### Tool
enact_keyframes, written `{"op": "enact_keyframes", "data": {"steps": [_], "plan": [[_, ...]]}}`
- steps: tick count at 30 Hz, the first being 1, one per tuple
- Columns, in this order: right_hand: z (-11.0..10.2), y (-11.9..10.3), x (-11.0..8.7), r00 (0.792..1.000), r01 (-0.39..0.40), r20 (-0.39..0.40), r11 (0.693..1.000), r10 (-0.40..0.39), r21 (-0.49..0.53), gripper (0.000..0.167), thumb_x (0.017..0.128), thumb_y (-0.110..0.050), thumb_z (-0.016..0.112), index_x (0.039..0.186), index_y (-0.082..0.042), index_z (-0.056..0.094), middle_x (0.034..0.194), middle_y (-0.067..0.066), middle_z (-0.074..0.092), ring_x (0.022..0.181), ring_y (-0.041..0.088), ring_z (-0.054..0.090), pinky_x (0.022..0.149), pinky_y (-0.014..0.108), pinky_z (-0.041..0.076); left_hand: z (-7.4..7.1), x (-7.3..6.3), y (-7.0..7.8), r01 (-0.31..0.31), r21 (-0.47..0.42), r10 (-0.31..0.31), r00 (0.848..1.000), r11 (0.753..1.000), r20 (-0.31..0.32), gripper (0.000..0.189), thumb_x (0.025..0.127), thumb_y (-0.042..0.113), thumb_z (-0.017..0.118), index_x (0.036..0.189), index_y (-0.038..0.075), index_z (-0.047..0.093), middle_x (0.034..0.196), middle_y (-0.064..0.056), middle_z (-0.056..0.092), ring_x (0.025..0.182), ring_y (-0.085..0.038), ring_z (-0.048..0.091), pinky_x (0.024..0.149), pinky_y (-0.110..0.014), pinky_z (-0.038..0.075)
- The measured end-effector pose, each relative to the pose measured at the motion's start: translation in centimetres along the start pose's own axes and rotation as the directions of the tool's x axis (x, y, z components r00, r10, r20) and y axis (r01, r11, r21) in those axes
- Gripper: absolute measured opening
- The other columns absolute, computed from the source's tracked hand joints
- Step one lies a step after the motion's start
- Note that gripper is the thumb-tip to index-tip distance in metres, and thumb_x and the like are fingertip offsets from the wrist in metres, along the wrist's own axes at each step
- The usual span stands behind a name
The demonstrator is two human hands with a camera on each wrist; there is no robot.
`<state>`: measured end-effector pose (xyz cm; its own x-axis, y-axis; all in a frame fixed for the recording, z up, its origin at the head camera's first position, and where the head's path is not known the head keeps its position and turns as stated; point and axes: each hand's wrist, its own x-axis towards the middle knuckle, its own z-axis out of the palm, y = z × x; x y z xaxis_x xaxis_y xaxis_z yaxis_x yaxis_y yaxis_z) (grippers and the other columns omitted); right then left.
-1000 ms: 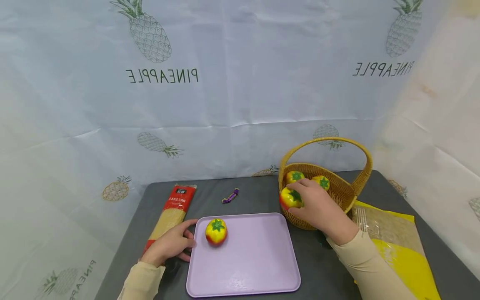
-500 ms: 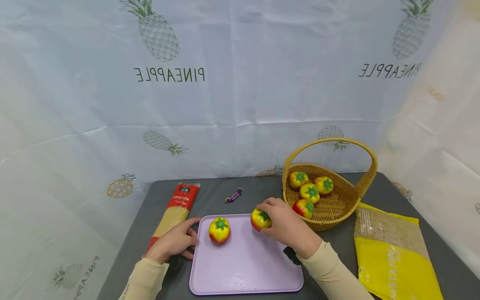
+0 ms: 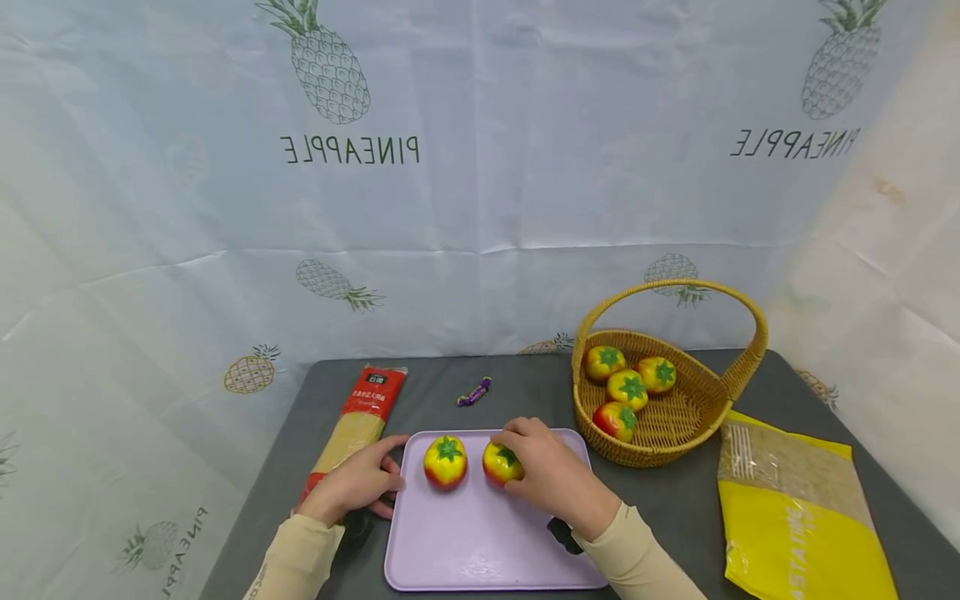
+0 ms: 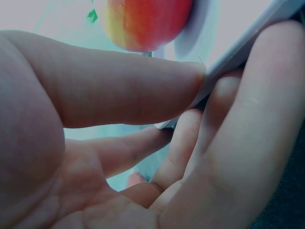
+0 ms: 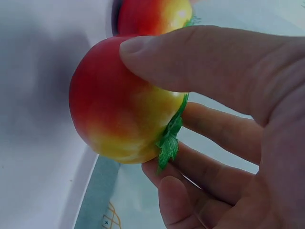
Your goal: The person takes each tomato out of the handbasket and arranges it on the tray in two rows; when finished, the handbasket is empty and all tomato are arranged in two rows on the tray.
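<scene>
My right hand [image 3: 551, 471] grips a yellow-and-red artificial persimmon [image 3: 500, 465] with a green leafy top, low over the lilac tray [image 3: 480, 550]. In the right wrist view the thumb lies across the side of this persimmon [image 5: 114, 109], with fingers around its leafy end. A second persimmon [image 3: 446, 463] sits on the tray's upper left, just left of the held one. At the tray's left edge, my left hand [image 3: 360, 479] pinches the rim; in the left wrist view the thumb is on the rim [image 4: 224, 62] and fingers reach beneath it.
A wicker basket [image 3: 682, 429] with a tall handle stands at the back right, holding several persimmons [image 3: 627, 389]. A yellow pasta bag [image 3: 810, 525] lies right of it. Left of the tray lies a red-ended noodle pack [image 3: 358, 425]. A purple wrapped candy [image 3: 474, 392] lies behind the tray.
My right hand has carried a persimmon out of the basket, leftward to the tray, and lowered it beside the other one. The left hand has stayed at the tray's edge.
</scene>
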<state>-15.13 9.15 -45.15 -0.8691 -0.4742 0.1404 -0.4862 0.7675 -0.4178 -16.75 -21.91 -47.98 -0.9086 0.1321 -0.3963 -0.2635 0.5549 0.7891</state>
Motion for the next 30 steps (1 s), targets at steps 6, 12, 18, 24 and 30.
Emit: {"op": "enact_keyframes", "data": {"steps": [6,12,18,24,30], "plan": [[0.58,0.01,-0.12,1.000,0.011,0.009,1.000,-0.010,-0.016,0.050,0.083,-0.016,0.093,0.130,-0.012,0.076,0.128,0.007,0.068,0.116,0.023,0.062,0.103,0.043,0.062,0.02,0.09,0.05,-0.011,-0.001,0.011,1.000,1.000,0.010,0.073,0.093,0.003,0.075,0.161,0.010,0.047,0.099,-0.013,0.057,0.079,-0.026,0.066,0.062,-0.040,0.068],[0.79,0.01,-0.16,1.000,0.023,0.008,1.000,-0.023,-0.018,0.050,0.083,-0.015,0.093,0.129,-0.010,0.076,0.128,0.008,0.068,0.115,0.024,0.062,0.102,0.044,0.061,0.04,0.20,0.11,-0.011,0.014,0.010,1.000,1.000,0.013,0.074,0.093,0.003,0.075,0.161,0.010,0.047,0.099,-0.014,0.057,0.079,-0.026,0.065,0.062,-0.040,0.068],[0.87,-0.01,-0.01,1.000,0.021,0.010,0.999,-0.020,-0.036,0.049,0.084,-0.015,0.092,0.130,-0.011,0.076,0.128,0.006,0.067,0.116,0.022,0.061,0.103,0.043,0.061,0.16,0.21,-0.06,-0.003,0.014,0.003,1.000,1.000,-0.004,0.073,0.092,0.002,0.075,0.160,0.009,0.048,0.098,-0.014,0.058,0.078,-0.026,0.065,0.061,-0.040,0.067],[0.91,-0.08,0.08,1.000,0.030,-0.005,0.999,-0.031,-0.041,0.049,0.083,-0.013,0.092,0.129,-0.010,0.076,0.128,0.007,0.068,0.116,0.023,0.061,0.103,0.044,0.061,0.28,0.24,-0.11,-0.007,0.016,0.007,1.000,1.000,-0.015,0.073,0.092,0.002,0.075,0.159,0.010,0.049,0.098,-0.014,0.057,0.078,-0.025,0.065,0.060,-0.040,0.067],[1.10,0.08,0.13,0.999,0.046,-0.013,0.998,-0.046,-0.046,0.053,0.084,-0.013,0.092,0.134,-0.010,0.074,0.129,0.008,0.068,0.117,0.023,0.061,0.104,0.044,0.060,0.29,0.13,-0.03,-0.007,0.003,0.007,1.000,1.000,-0.011,0.073,0.092,0.001,0.075,0.159,0.009,0.049,0.098,-0.014,0.057,0.078,-0.026,0.066,0.060,-0.040,0.067]]}}
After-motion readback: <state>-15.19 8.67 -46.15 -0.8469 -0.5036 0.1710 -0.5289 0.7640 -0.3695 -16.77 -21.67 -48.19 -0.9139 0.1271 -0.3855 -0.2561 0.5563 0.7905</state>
